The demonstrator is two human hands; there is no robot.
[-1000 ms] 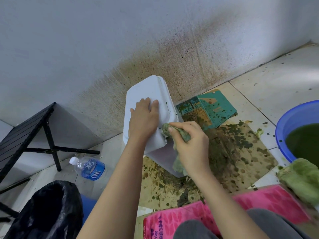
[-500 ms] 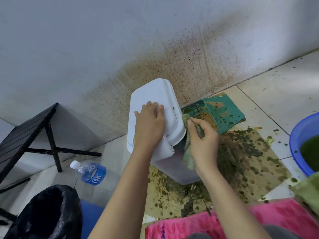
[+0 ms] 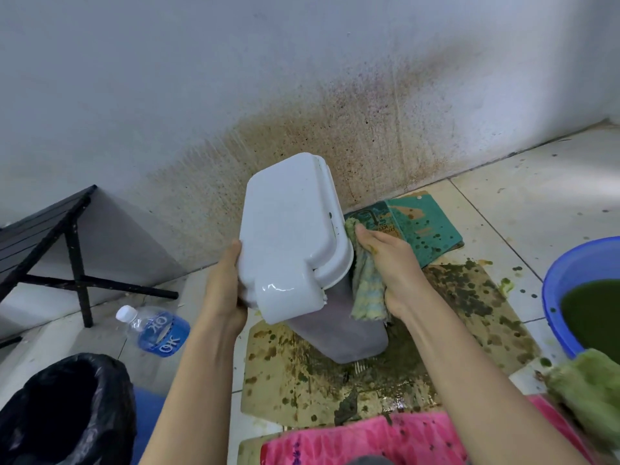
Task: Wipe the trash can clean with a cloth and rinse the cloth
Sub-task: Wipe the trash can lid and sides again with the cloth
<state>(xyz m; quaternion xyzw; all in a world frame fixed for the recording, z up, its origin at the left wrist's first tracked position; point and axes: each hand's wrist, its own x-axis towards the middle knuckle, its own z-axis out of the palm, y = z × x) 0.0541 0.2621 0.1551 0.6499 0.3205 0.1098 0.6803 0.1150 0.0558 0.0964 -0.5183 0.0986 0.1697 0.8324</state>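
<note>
A: Where does the wiping stand?

B: Midway, by the look of it. The trash can (image 3: 295, 250) sits tilted on the stained cardboard (image 3: 463, 313) near the wall (image 3: 302, 78), its white lid closed and looking clean. The left hand (image 3: 223, 290) is curled around the can's left edge just under the lid, bracing it. The right hand (image 3: 385, 266) presses a yellow-and-blue checked cloth (image 3: 367, 290) flat against the can's right side, fingers stretched up toward the rim.

A: So what remains?

B: The grey body below the lid probably needs more passes, and a fleck of green shows at the near lip of the lid. The rinse looks not yet done: the blue basin (image 3: 583, 297) at the right holds dark green water, well apart from the cloth.

A: Anything that can't be judged?

B: Plenty. The can's far side and left wall are hidden, so their state is unknown. The base is half lost against the green mess on the cardboard. The basin is cut off at the right edge, as is a green rag (image 3: 590, 391) lying near it. Whether the cloth itself is soaked or only soiled is hard to tell. The black bag (image 3: 67, 407) at the near left and the water bottle (image 3: 154, 327) beside it play no part now.
</note>
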